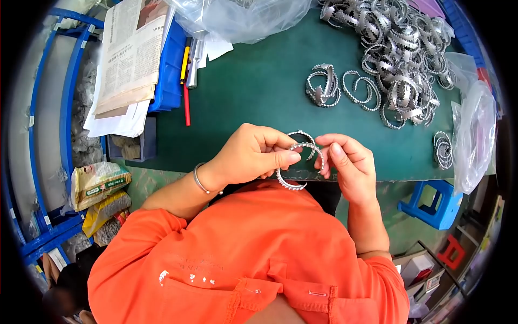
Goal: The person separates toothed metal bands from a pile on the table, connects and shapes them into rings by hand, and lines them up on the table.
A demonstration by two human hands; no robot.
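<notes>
Thin silver metal open bangles (313, 144) with beaded edges are in front of my body, over the near edge of the green table. My left hand (259, 151) is closed, pinching them between thumb and fingers. One open bangle hangs below its fingertips and others arch up to the right. My right hand (350, 162) has its fingers curled at the right end of the upper bangle, touching it; part of that contact is hidden. A few more bangles (324, 86) lie loose on the table beyond my hands, with a coil of thin rings (443, 150) at the right.
A large heap of silver bangles (402, 54) covers the back right of the green table (248, 92). Clear plastic bags (475, 135) hang at the right edge. Newspapers (129, 59) rest on a blue bin (171, 70) at left, beside pens (186, 102). A blue stool (431, 205) stands at right.
</notes>
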